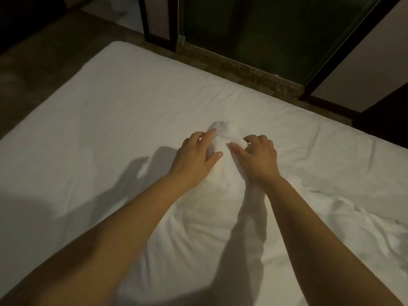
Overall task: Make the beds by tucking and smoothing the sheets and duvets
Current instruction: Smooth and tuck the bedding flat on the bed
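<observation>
White sheet [212,204] bunched | left hand [196,156] flat against it | right hand [259,156] clutching it, fingertips hidden | elbows cut off

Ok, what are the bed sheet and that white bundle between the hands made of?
The sheet looks like white woven cloth, likely cotton or a blend, matt: fine creases, no sheen. The white bundle seems a similar soft matt cloth, bunched into folds between the left hand and right hand; any filling inside cannot be told.
</observation>
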The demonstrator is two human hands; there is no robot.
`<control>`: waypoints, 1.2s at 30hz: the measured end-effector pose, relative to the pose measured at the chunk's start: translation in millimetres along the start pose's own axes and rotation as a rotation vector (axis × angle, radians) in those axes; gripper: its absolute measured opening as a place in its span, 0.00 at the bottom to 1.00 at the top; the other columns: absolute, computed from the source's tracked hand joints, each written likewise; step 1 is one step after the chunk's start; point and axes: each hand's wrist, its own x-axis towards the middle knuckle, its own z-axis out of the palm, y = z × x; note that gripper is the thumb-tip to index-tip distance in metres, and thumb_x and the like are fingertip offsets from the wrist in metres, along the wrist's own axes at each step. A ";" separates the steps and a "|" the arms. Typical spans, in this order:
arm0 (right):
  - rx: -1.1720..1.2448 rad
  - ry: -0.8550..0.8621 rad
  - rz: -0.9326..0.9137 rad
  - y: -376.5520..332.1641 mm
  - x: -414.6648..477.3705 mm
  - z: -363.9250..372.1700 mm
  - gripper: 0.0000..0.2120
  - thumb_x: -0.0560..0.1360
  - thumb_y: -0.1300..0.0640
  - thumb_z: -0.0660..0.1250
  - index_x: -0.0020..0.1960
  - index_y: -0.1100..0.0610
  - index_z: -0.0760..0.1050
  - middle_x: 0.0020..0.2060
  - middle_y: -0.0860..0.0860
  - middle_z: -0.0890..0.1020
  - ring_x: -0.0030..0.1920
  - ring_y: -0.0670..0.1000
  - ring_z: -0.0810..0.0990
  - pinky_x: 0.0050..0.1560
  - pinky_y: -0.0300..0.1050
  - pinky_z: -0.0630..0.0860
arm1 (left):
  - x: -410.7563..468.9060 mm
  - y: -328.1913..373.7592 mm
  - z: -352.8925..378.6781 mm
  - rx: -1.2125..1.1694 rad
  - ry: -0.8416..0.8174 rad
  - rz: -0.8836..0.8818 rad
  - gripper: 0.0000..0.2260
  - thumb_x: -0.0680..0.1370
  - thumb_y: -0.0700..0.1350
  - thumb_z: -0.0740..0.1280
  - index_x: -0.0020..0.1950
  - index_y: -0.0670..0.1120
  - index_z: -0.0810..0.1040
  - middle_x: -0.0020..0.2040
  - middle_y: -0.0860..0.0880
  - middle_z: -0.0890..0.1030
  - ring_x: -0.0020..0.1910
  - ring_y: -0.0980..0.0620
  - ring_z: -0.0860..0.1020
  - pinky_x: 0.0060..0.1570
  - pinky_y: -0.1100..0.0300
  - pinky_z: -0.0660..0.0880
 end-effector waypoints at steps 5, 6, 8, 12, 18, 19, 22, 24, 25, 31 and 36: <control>0.169 -0.380 0.025 -1.0 21.1 -28.8 0.18 0.75 0.40 0.65 0.56 0.52 0.69 0.47 0.47 0.74 0.46 0.47 0.74 0.40 0.38 0.69 | 60.8 9.0 -12.4 0.167 -0.202 0.200 0.27 0.79 0.59 0.57 0.76 0.57 0.53 0.77 0.51 0.55 0.74 0.48 0.55 0.70 0.49 0.58; 0.171 -0.441 0.031 -2.3 26.4 -33.0 0.18 0.75 0.41 0.65 0.57 0.52 0.70 0.48 0.47 0.75 0.47 0.48 0.74 0.40 0.38 0.69 | 72.8 12.3 -15.6 0.169 -0.288 0.209 0.26 0.79 0.60 0.58 0.75 0.58 0.56 0.76 0.53 0.56 0.74 0.49 0.55 0.70 0.49 0.58; 0.145 -0.448 -0.003 -4.9 34.8 -39.9 0.14 0.74 0.45 0.68 0.54 0.53 0.74 0.45 0.47 0.77 0.47 0.50 0.75 0.40 0.39 0.69 | 92.7 18.7 -21.7 0.174 -0.457 0.206 0.20 0.77 0.60 0.62 0.66 0.55 0.70 0.69 0.50 0.69 0.67 0.48 0.67 0.63 0.52 0.66; 0.202 -0.402 -0.087 -11.3 25.0 -57.8 0.04 0.71 0.50 0.72 0.43 0.49 0.77 0.39 0.48 0.80 0.40 0.46 0.77 0.39 0.38 0.71 | 98.7 23.4 -47.2 -0.019 -0.530 0.243 0.05 0.73 0.48 0.70 0.43 0.48 0.77 0.38 0.51 0.76 0.38 0.53 0.74 0.37 0.61 0.70; 0.163 -0.690 -0.102 -8.9 -9.7 -61.0 0.03 0.72 0.47 0.72 0.45 0.41 0.81 0.42 0.33 0.81 0.45 0.36 0.77 0.46 0.30 0.70 | 45.2 -20.4 -65.8 0.035 -0.406 0.432 0.11 0.68 0.57 0.65 0.48 0.57 0.72 0.33 0.59 0.74 0.37 0.66 0.73 0.38 0.69 0.67; 0.170 -0.715 -0.085 -10.5 -12.0 -59.6 0.02 0.72 0.46 0.70 0.42 0.39 0.80 0.39 0.30 0.79 0.44 0.34 0.77 0.45 0.27 0.69 | 38.0 -28.7 -62.8 0.024 -0.389 0.424 0.13 0.67 0.59 0.63 0.49 0.57 0.72 0.33 0.60 0.74 0.37 0.66 0.73 0.39 0.70 0.67; 0.284 -0.696 0.013 -10.6 -14.8 -56.8 0.12 0.76 0.44 0.65 0.34 0.44 0.78 0.30 0.35 0.79 0.36 0.34 0.76 0.40 0.27 0.69 | 21.2 -41.0 -54.4 -0.030 -0.293 0.396 0.15 0.68 0.60 0.58 0.43 0.53 0.79 0.33 0.58 0.73 0.38 0.61 0.71 0.39 0.69 0.66; 0.311 -0.664 0.061 -11.6 -15.3 -56.9 0.13 0.77 0.44 0.63 0.36 0.46 0.79 0.32 0.38 0.80 0.36 0.36 0.76 0.39 0.29 0.69 | 13.4 -39.1 -51.5 0.013 -0.259 0.403 0.15 0.69 0.61 0.56 0.41 0.54 0.77 0.31 0.58 0.70 0.37 0.61 0.70 0.36 0.69 0.64; 0.290 -0.612 0.061 -11.9 -14.1 -55.7 0.12 0.77 0.45 0.64 0.39 0.48 0.81 0.36 0.40 0.81 0.38 0.38 0.77 0.39 0.28 0.69 | 10.8 -37.7 -50.6 0.039 -0.254 0.403 0.14 0.69 0.61 0.55 0.42 0.55 0.74 0.30 0.59 0.68 0.37 0.63 0.70 0.35 0.70 0.63; -0.005 -0.498 -0.164 -31.0 4.7 -36.2 0.12 0.76 0.46 0.66 0.56 0.48 0.78 0.49 0.43 0.77 0.51 0.44 0.75 0.48 0.36 0.68 | 10.0 -29.7 -52.2 0.118 -0.266 0.436 0.16 0.71 0.59 0.57 0.40 0.48 0.76 0.33 0.56 0.71 0.38 0.57 0.69 0.37 0.63 0.66; 0.086 -0.583 -0.091 -44.8 34.1 -35.7 0.09 0.78 0.51 0.65 0.45 0.55 0.78 0.36 0.46 0.77 0.39 0.45 0.74 0.36 0.30 0.68 | 33.8 -31.5 -54.8 0.090 -0.355 0.371 0.19 0.74 0.58 0.62 0.54 0.46 0.80 0.56 0.51 0.78 0.52 0.53 0.75 0.52 0.59 0.71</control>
